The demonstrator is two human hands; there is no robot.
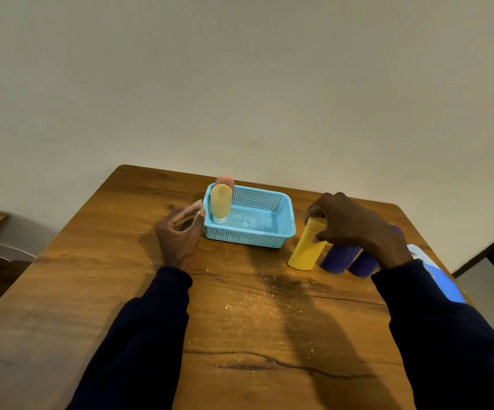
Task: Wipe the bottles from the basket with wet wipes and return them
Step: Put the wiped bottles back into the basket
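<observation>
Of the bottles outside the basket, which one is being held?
The yellow bottle, gripped at its top by the right hand; the two purple bottles beside it are not gripped.

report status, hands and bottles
Left hand open beside the blue plastic mesh basket. Right hand grips the yellow cylindrical bottle by its top, standing on the wooden table. Two purple bottles crowd its right side.

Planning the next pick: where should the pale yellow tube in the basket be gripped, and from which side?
Probably its upper body, from above or the left. The pale yellow tube stands upright on its white cap at the basket's left end, rising above the rim; the wall guards its base and a pink bottle crowds behind.
</observation>
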